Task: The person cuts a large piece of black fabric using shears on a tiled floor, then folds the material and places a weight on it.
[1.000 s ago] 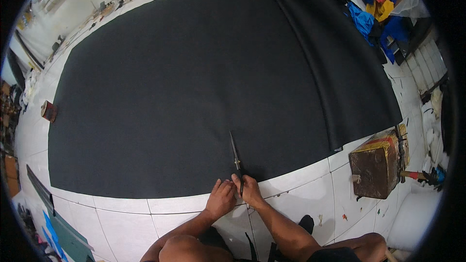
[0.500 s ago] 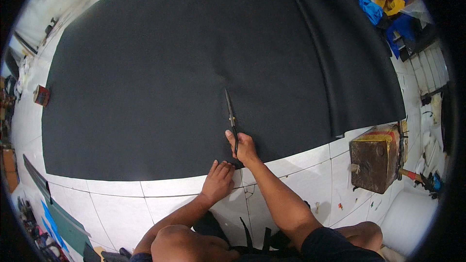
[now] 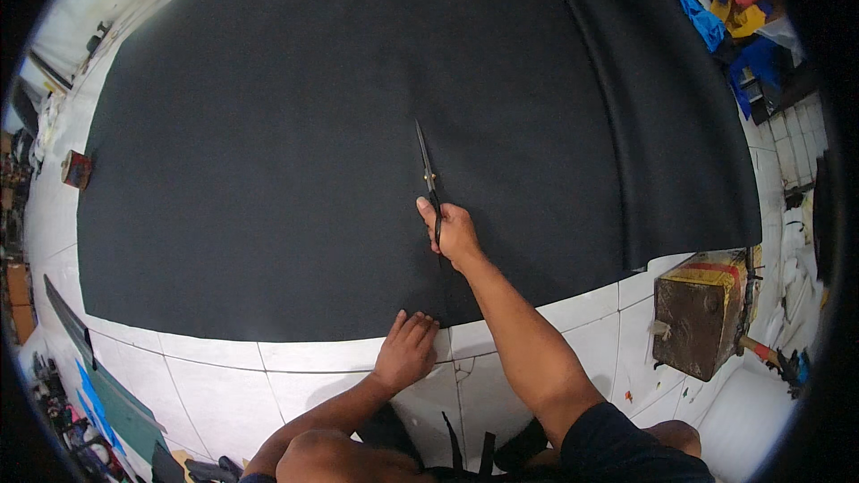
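A large black sheet (image 3: 268,152), smooth like leatherette, spreads over the floor ahead of me. Closed round the black handles of a pair of scissors (image 3: 423,150) is my right hand (image 3: 455,234). The long blades point away from me over the middle of the sheet, looking nearly closed. A thin line, apparently a cut, runs from below this hand to the near edge. My left hand (image 3: 407,349) lies at that edge, left of the line, its fingers stretched onto the sheet and its thumb hidden.
Right of the sheet's near corner stands a worn brown block (image 3: 698,322), with a red-and-yellow top. A small tin (image 3: 77,170) sits by the left edge. Coloured scraps (image 3: 743,18) pile up at the far right. Green material (image 3: 125,416) lies at lower left on white tiles.
My right hand and the scissors have moved forward, farther from the near edge, and the line behind them is longer. The left hand stays at the sheet's edge.
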